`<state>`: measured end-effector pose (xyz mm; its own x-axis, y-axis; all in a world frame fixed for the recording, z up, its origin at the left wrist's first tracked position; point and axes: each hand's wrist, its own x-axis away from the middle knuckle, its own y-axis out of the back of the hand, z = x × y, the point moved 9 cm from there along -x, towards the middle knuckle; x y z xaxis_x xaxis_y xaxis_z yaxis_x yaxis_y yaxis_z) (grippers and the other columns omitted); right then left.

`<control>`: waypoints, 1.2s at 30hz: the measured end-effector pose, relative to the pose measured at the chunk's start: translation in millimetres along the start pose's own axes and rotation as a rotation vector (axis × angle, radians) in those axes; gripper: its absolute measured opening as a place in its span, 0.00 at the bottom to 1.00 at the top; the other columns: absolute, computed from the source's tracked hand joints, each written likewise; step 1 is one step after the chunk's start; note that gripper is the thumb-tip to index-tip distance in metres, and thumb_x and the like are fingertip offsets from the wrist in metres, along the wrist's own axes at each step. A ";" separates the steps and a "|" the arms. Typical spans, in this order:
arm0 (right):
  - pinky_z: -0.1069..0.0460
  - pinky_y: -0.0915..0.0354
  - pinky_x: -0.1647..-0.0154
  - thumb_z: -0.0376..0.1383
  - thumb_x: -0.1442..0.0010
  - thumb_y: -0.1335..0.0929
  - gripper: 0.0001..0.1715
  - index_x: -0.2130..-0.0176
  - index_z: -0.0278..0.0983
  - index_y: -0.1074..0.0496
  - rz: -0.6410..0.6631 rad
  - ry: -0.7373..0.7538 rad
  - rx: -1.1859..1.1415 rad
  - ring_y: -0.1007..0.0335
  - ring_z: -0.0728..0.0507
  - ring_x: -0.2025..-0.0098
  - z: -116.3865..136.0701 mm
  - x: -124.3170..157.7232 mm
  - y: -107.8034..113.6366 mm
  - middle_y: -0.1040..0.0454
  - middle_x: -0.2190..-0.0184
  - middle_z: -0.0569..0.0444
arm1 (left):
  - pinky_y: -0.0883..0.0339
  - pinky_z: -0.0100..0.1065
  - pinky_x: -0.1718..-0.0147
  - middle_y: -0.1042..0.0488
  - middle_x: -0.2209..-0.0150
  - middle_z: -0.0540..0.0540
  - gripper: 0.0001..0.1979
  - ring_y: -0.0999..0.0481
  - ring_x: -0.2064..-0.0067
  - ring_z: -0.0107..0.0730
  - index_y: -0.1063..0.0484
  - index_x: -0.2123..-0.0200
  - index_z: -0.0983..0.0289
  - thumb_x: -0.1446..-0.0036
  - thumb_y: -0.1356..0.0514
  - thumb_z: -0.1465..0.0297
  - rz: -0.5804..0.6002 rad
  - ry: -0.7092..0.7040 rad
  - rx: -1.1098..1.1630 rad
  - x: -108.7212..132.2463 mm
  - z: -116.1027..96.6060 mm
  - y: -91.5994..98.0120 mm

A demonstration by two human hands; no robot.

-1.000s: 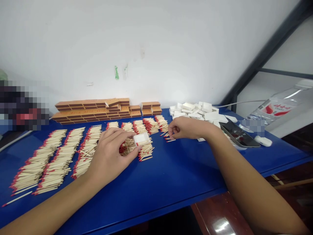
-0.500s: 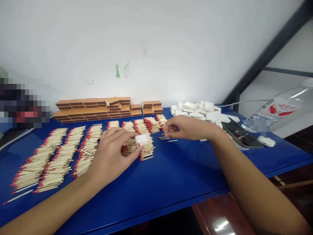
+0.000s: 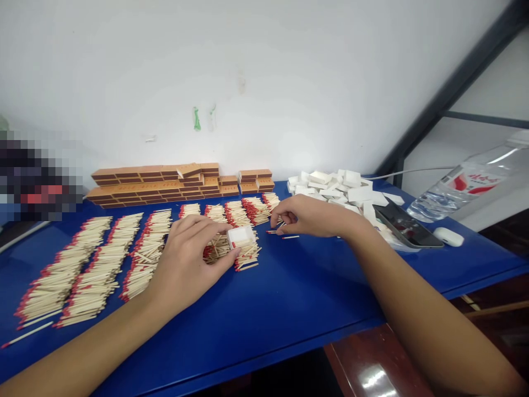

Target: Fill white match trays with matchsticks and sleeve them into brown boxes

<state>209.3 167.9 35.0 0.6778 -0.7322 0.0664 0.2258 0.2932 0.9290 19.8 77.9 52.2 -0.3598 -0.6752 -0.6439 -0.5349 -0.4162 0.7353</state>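
Observation:
My left hand (image 3: 193, 251) pinches a small white matchbox tray (image 3: 241, 236) between thumb and fingers, tilted above a pile of matches (image 3: 247, 258). A few red-tipped matches lie at the tray's near side; how many are inside is hard to tell. My right hand (image 3: 300, 215) has its fingers curled together at the right end of the far row of match piles (image 3: 270, 201). Whatever lies between its fingertips is too small to make out. Close under those fingers is a loose match (image 3: 290, 237) on the blue table (image 3: 289, 298).
Long rows of matches (image 3: 88, 253) cover the table's left side. Stacked orange-brown matchboxes (image 3: 152, 184) line the wall. A heap of white trays (image 3: 330, 184) sits at the back right, beside a phone (image 3: 407, 226), a white earbud case (image 3: 449, 237) and a water bottle (image 3: 463, 182).
My right hand has shifted slightly left, towards the end of the far match piles. My left hand keeps its hold on the white tray, almost unmoved.

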 end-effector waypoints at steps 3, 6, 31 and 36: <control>0.52 0.46 0.70 0.38 0.38 0.29 0.07 0.63 0.37 0.21 0.039 -0.024 -0.024 0.38 0.49 0.73 0.0 -3.6 -8.5 0.31 0.74 0.57 | 0.31 0.51 0.47 0.19 0.56 0.57 0.12 0.24 0.50 0.47 0.24 0.53 0.61 0.38 0.33 0.64 0.010 0.002 0.001 0.0 -0.5 0.1; 0.52 0.46 0.70 0.38 0.37 0.30 0.08 0.66 0.36 0.24 0.068 -0.093 -0.037 0.37 0.48 0.73 -2.7 -4.4 -14.8 0.27 0.73 0.56 | 0.32 0.51 0.47 0.19 0.56 0.57 0.12 0.23 0.50 0.48 0.23 0.53 0.60 0.38 0.33 0.65 0.013 0.003 0.006 0.2 -0.4 0.3; 0.51 0.46 0.70 0.43 0.39 0.27 0.10 0.63 0.39 0.23 -0.001 -0.138 0.002 0.34 0.46 0.71 1.8 17.5 11.0 0.26 0.70 0.54 | 0.31 0.50 0.47 0.18 0.56 0.57 0.13 0.23 0.50 0.46 0.23 0.51 0.59 0.38 0.33 0.62 0.007 -0.002 0.000 1.0 0.8 -1.2; 0.51 0.43 0.71 0.42 0.45 0.25 0.10 0.63 0.40 0.21 0.212 -0.263 0.010 0.31 0.45 0.70 -34.5 20.1 -4.8 0.22 0.67 0.53 | 0.31 0.50 0.47 0.18 0.56 0.56 0.13 0.23 0.51 0.46 0.23 0.51 0.59 0.38 0.33 0.62 0.005 0.002 0.002 0.6 0.8 -0.8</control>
<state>246.0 172.9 19.4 0.5045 -0.7895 0.3495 0.0913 0.4514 0.8877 19.5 78.3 51.0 -0.3608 -0.6786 -0.6398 -0.5343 -0.4119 0.7382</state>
